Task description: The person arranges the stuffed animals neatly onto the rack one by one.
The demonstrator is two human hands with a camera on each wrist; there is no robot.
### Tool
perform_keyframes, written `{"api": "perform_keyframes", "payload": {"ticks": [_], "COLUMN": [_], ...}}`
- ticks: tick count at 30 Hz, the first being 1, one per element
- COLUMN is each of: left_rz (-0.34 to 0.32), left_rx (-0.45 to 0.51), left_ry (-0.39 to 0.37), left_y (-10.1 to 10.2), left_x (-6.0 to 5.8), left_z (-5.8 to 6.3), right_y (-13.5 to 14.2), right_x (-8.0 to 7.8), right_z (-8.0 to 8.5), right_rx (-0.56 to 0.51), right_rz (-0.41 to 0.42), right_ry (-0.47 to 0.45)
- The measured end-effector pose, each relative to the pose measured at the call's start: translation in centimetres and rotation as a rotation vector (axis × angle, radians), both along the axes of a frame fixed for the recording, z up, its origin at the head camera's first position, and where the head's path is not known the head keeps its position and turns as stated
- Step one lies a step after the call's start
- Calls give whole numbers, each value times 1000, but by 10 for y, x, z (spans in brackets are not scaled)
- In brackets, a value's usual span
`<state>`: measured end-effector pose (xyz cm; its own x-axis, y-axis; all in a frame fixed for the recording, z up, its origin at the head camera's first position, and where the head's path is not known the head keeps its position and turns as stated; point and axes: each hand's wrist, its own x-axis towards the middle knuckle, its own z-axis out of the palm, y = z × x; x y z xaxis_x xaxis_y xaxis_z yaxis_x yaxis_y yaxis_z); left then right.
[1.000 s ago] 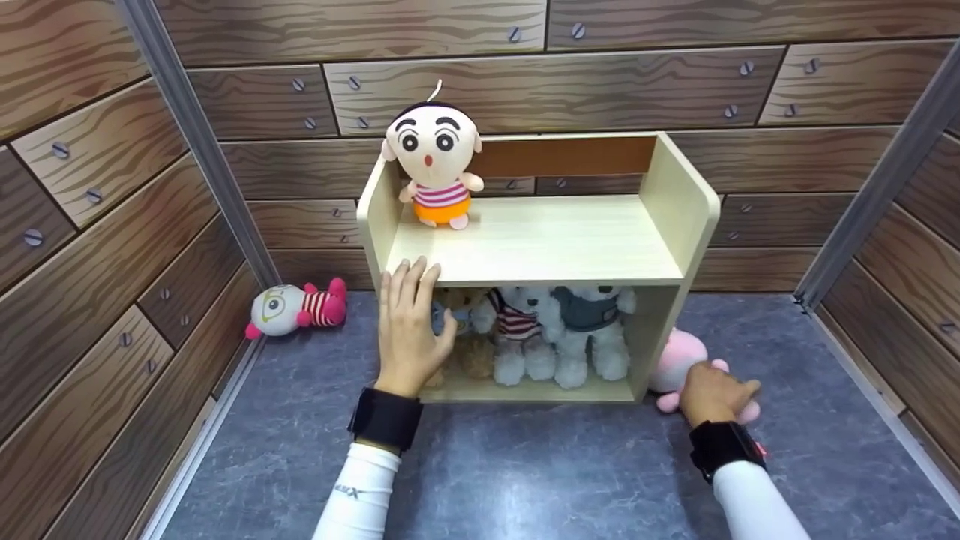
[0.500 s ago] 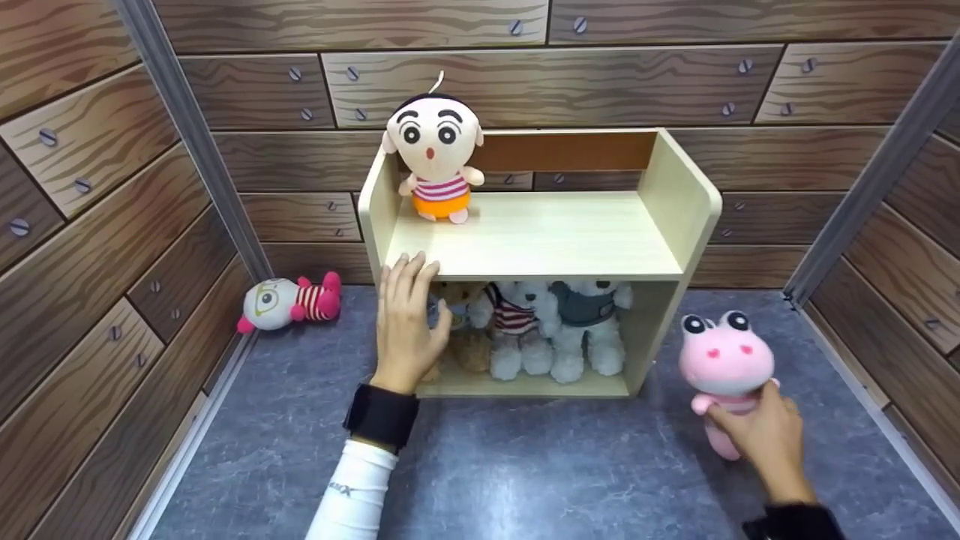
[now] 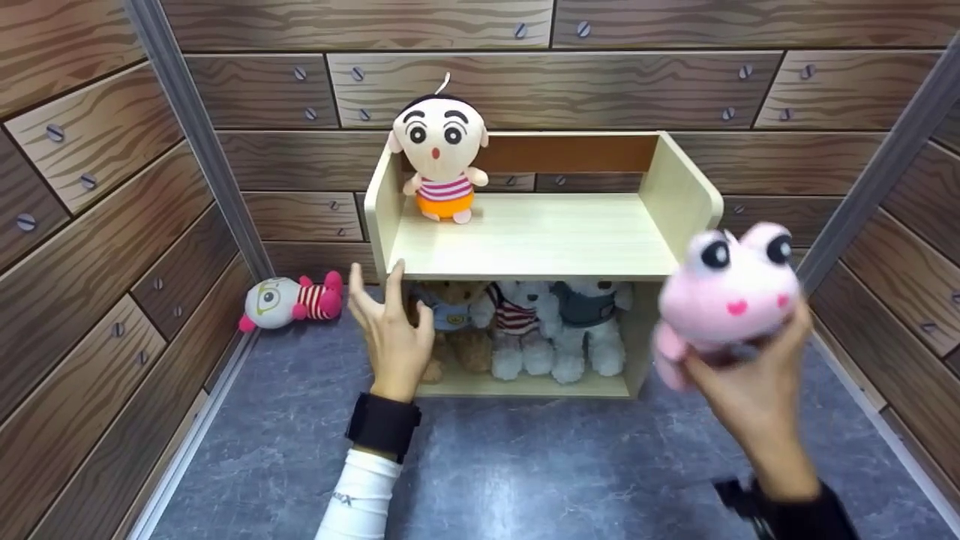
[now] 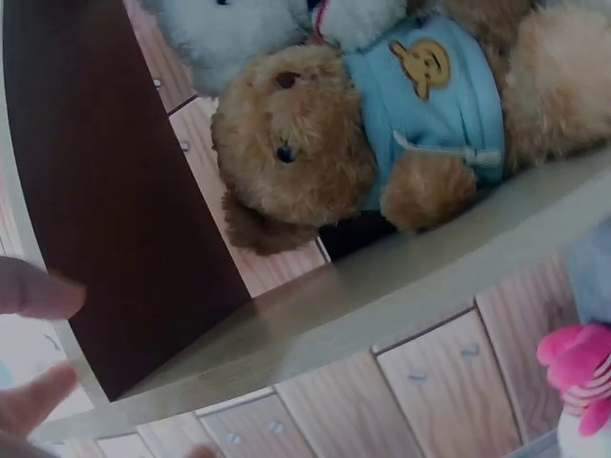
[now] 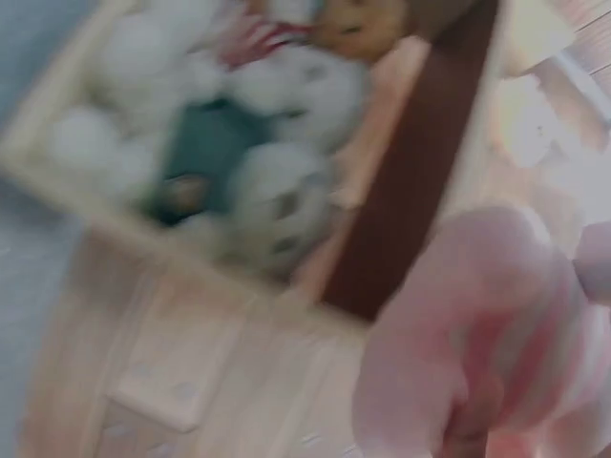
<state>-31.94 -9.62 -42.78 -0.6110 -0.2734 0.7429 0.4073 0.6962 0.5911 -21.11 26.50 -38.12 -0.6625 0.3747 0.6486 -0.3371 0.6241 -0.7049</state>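
Note:
In the head view my right hand (image 3: pixel 757 390) grips a pink frog-like plush toy (image 3: pixel 727 300) with bulging black-and-white eyes, held up in front of the shelf's right side. The toy is blurred in the right wrist view, where its striped body shows. My left hand (image 3: pixel 394 337) has its fingers spread, fingertips right at the front left edge of the pale wooden shelf (image 3: pixel 540 255). A boy-like plush doll (image 3: pixel 444 161) in a striped shirt and orange shorts sits on the upper board at the left.
Below, the shelf holds a brown teddy bear (image 4: pixel 296 143) in a blue shirt, a plush in a striped top (image 3: pixel 517 315) and a white plush in a dark green top (image 3: pixel 589 315). A pink-and-white plush (image 3: pixel 289 301) lies on the floor by the left wall.
My right hand has picked the pink plush up from the floor beside the shelf and raised it. My left hand has spread its fingers and shifted slightly left at the shelf edge.

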Motion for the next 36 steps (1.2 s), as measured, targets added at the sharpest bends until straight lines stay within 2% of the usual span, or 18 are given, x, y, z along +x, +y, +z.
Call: {"api": "perform_keyframes", "payload": {"ticks": [3, 7, 11, 13, 19, 23, 27, 36], "left_rz": [-39, -70, -89, -98, -89, -85, -94, -106], "left_rx": [18, 11, 5, 4, 20, 24, 21, 9], "left_ry": [-100, -150, -134, -128, -137, -143, -162, -206], "left_y": [-2, -3, -5, -6, -5, -4, -6, -10], "left_x": [-4, -7, -10, -11, -11, -9, -9, -9], "left_z": [-3, -7, -10, -11, -11, -11, -9, -8], "right_y": [-26, -55, -81, -93, -123, -140, -156, -163], "right_x": [-22, -58, -99, -118, -168, -189, -202, -217], "right_z": [26, 57, 84, 96, 117, 122, 126, 124], "right_rx": [-23, 5, 28, 29, 80, 100, 112, 130], "right_rz": [174, 256, 258, 245, 140, 92, 90, 41], "right_ry": [125, 181, 128, 65, -111, -208, -261, -326]}}
